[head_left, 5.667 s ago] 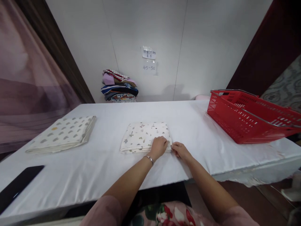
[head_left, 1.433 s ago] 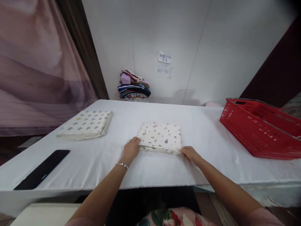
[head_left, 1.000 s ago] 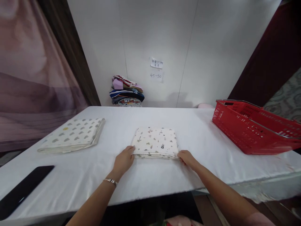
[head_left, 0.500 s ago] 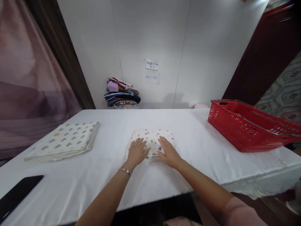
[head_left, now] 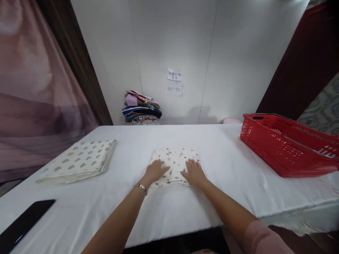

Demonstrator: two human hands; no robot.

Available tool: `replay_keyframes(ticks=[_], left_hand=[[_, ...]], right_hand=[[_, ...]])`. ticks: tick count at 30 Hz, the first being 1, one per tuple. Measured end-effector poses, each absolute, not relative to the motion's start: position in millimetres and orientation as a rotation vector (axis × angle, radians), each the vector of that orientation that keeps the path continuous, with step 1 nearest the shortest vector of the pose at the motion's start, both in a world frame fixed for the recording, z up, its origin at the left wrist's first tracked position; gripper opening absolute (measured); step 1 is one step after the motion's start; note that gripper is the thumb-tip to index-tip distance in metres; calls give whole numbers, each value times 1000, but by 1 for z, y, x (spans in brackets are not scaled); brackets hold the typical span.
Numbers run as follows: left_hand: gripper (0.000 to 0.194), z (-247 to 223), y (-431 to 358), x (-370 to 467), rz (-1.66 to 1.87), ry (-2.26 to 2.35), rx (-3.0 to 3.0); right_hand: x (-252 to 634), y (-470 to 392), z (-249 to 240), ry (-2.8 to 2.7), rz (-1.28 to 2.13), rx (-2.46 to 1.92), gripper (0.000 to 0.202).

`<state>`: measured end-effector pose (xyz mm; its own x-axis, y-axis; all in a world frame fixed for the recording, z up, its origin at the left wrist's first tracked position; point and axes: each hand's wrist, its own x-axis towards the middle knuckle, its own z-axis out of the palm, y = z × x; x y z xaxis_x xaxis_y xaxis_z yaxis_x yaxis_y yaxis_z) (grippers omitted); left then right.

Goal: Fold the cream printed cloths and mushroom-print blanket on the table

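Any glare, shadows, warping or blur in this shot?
Head view: soft light, with a dim shadow low on the wall; head view: sheen on the white tablecloth, a glint on the black slab; head view: the red basket looks stretched toward the right edge; head view: fine print on the folded cloth is soft.

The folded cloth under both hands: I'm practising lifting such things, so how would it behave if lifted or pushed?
The folded cloth will probably sag or unfold if lifted by one layer, since several show along its front edge. It seems unlikely to roll, lying flat on the table.
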<state>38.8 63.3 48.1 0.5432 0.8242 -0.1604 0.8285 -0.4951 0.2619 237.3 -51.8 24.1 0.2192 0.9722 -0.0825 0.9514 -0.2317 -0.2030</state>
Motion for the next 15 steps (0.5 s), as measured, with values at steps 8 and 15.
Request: replay_keyframes(ticks=[8,15], left_hand=[[67,22,61,28,186,1540,2521],[67,25,60,28,155,1530,2506]], right_hand=[[235,-34,39,-1804,467,-2378,78],[254,8,40,-1712,138,-2361,72]])
